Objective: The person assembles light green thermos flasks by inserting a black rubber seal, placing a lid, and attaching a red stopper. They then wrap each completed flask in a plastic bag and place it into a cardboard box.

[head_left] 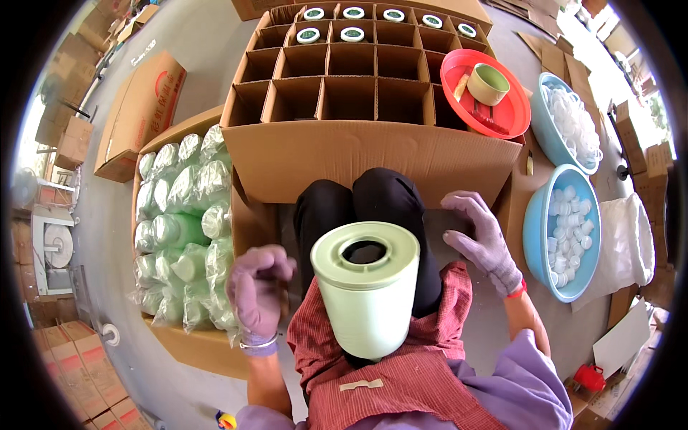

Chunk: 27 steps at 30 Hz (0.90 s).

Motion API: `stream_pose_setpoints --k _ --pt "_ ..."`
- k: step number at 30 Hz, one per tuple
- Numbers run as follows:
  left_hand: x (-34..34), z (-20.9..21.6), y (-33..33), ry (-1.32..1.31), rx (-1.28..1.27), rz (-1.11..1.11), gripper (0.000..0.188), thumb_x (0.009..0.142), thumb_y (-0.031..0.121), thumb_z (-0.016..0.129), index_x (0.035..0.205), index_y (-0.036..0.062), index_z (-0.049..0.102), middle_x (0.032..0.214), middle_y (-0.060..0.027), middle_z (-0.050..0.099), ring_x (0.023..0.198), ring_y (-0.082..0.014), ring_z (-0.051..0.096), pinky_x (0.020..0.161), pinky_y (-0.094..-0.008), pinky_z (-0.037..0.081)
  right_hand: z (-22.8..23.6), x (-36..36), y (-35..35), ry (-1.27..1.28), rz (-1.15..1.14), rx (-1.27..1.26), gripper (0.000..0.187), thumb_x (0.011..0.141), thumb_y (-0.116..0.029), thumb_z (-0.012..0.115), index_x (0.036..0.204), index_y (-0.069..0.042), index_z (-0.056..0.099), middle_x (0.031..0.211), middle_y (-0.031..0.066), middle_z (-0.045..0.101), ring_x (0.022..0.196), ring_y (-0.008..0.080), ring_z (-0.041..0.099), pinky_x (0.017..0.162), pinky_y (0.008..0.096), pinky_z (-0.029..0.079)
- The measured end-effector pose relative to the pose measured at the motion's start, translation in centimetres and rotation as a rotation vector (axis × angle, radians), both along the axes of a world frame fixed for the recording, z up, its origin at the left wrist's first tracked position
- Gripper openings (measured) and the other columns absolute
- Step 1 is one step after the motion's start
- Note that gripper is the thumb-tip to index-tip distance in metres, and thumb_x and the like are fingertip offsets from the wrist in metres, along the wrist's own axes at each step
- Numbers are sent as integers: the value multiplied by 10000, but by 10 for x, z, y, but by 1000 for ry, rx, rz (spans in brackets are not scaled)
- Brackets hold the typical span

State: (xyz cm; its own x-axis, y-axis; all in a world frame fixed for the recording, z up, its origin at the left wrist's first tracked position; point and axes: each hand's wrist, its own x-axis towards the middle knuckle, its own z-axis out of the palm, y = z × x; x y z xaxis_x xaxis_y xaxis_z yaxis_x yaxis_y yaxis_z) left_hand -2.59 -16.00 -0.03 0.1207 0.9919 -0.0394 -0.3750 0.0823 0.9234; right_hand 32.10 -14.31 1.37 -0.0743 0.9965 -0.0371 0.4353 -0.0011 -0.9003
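Observation:
A pale green cylindrical flask body (367,304) stands upright between my thighs, on the red checked apron (358,401). Its flat top has a raised ring around a dark round opening. My left hand (259,290), in a purple glove and slightly blurred, hovers beside it with loosely bent fingers and holds nothing. To the other side, my right hand (481,235), gloved alike, is spread with thumb and fingers apart. Neither hand touches the flask body.
Ahead is a divided carton (373,154) with several white-rimmed flasks (351,34) in its far cells. A red basin (523,115) rests on its right corner. Plastic-wrapped green flasks (190,229) fill a box at left. Blue basins (534,236) of white caps and rings stand right.

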Motion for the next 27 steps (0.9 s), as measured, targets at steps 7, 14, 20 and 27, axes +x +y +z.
stream_pose_setpoints --k 7,14,20,27 --pt "29 41 61 465 486 -466 659 861 265 748 1426 25 511 1508 -174 416 1374 -268 423 1146 -382 312 41 -76 41 90 262 460 630 817 -311 789 1313 -7 546 1307 209 539 1235 375 522 1055 442 417" --pt "45 41 76 -47 19 -125 517 1063 322 450 1421 -50 421 1352 -139 566 1233 -256 567 1036 -351 454 38 -107 101 -396 423 962 737 665 -89 824 1349 -125 550 1390 271 419 1247 476 481 1031 473 458" --pt "59 31 91 1084 1021 -3 498 851 194 693 1322 345 636 1514 -197 358 1402 -423 315 1149 -554 275 13 -69 140 390 400 198 449 936 -155 620 1338 18 518 1263 163 610 1159 234 591 973 357 486" --pt "55 10 103 860 715 -569 533 843 130 664 1371 135 583 1410 -156 500 1326 -384 424 1124 -499 337 28 -37 290 -948 151 137 464 931 -463 579 1157 -59 618 1009 213 663 968 363 662 832 480 522"
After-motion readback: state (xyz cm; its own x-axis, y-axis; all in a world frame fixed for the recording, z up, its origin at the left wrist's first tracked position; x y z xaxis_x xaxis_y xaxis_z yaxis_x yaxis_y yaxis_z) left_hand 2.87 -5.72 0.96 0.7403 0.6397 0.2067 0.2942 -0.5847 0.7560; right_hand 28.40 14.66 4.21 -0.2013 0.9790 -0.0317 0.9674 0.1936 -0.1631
